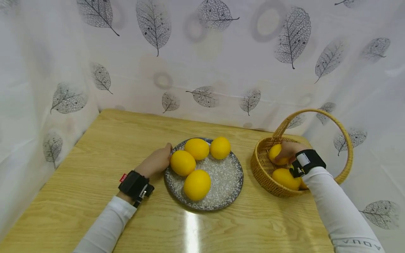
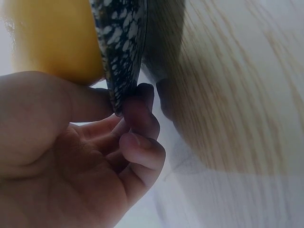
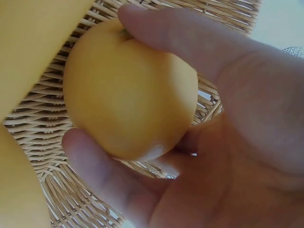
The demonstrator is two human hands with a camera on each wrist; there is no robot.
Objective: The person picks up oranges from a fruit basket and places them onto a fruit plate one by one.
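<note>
My left hand (image 1: 158,160) pinches the left rim of a round speckled grey plate (image 1: 221,182), thumb on top and fingers curled beneath, as the left wrist view shows. On the plate lie several yellow fruits (image 1: 197,185), grouped toward its left and back. Inside the wicker basket (image 1: 261,172) at the right, my right hand (image 1: 289,150) grips a round yellow fruit (image 3: 128,90). Its thumb lies near the stem end and the fingers curl round the other side. Another yellow fruit (image 1: 285,178) sits in front of it in the basket, with part of one more beside that.
A tall arched handle (image 1: 346,140) rises over the basket. The wooden table (image 1: 142,218) carries both plate and basket. Behind and at both sides hangs a white curtain (image 1: 196,52) with leaf prints.
</note>
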